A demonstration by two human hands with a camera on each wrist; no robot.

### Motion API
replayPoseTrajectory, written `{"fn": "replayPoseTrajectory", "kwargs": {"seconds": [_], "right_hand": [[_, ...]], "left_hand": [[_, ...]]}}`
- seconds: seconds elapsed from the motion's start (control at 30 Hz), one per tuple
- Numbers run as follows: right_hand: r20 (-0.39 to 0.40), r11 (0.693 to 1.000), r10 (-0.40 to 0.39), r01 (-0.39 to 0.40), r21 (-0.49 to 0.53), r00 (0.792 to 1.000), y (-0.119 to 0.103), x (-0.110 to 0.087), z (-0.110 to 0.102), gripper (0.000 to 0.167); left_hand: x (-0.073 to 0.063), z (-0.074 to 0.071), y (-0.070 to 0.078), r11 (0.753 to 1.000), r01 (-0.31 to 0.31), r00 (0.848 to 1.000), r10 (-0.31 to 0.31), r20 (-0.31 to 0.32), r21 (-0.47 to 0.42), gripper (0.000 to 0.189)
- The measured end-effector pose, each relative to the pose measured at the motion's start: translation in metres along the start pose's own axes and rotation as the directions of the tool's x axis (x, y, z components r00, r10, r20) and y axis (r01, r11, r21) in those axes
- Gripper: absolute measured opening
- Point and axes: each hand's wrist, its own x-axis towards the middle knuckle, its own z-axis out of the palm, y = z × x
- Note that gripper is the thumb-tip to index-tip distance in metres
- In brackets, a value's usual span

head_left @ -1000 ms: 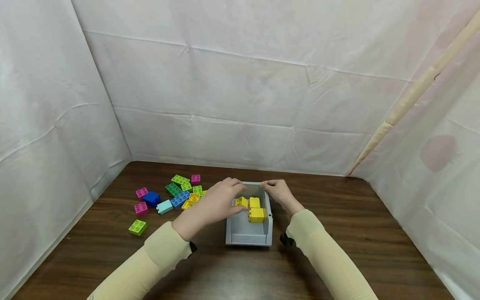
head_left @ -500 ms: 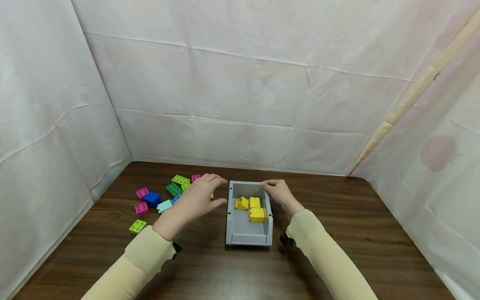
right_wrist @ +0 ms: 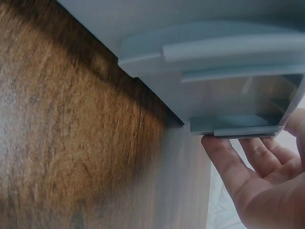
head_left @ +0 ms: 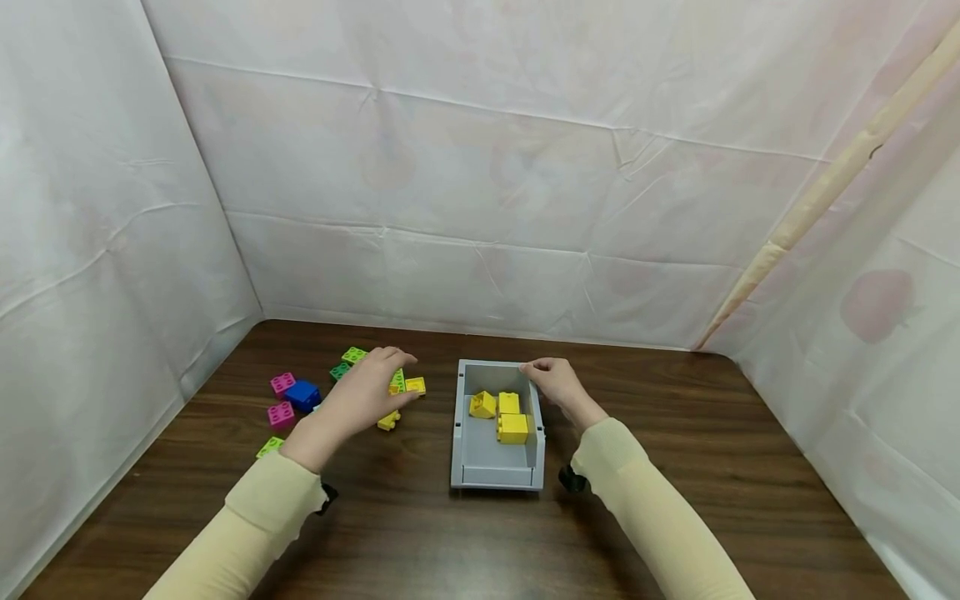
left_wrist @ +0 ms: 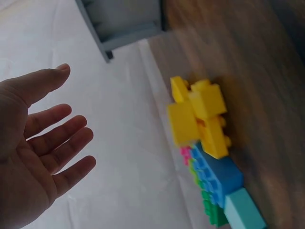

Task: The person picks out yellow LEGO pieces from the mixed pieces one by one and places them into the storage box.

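Note:
The left hand (head_left: 366, 390) hovers over the brick pile with its fingers spread and nothing in them. In the left wrist view, several yellow toy bricks (left_wrist: 209, 101) lie in a cluster, apart from the fingertips. At the far right corner of the grey bin (head_left: 495, 477), the right hand (head_left: 558, 385) pinches the rim. In the right wrist view, its fingers (right_wrist: 224, 160) press against the bin's outer wall (right_wrist: 157, 90). Three yellow bricks (head_left: 513, 428) lie inside the bin. Part of the pile is hidden behind the left hand in the head view.
Left of the left hand lie a dark blue brick (head_left: 303, 396), pink bricks (head_left: 281, 414) and a lime brick (head_left: 270, 447). A blue brick (left_wrist: 221, 179) and a light blue brick (left_wrist: 244, 210) show beside the yellow ones. White cloth (head_left: 480, 167) encloses the table (head_left: 675, 433).
My left hand has moved left, from above the bin to over the brick pile, with its fingers spread. The right hand has stayed on the bin's corner.

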Motion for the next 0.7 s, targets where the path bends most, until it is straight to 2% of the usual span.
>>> {"fn": "replayPoseTrajectory", "kwargs": {"seconds": [0.27, 0.53, 0.7], "right_hand": [[0.007, 1.0, 0.013, -0.013, 0.002, 1.0, 0.002, 0.0, -0.001, 0.038], [0.005, 1.0, 0.023, -0.023, 0.021, 1.0, 0.002, 0.001, -0.001, 0.038], [0.006, 0.999, 0.026, -0.026, 0.024, 1.0, 0.002, -0.001, -0.001, 0.037]], "left_hand": [[0.002, 0.011, -0.02, 0.998, 0.061, 0.997, -0.061, 0.057, -0.002, 0.049], [0.004, 0.021, -0.034, 0.996, 0.089, 0.984, -0.084, 0.156, -0.024, 0.053], [0.005, 0.027, -0.041, 0.996, 0.088, 0.978, -0.081, 0.19, -0.03, 0.054]]}}
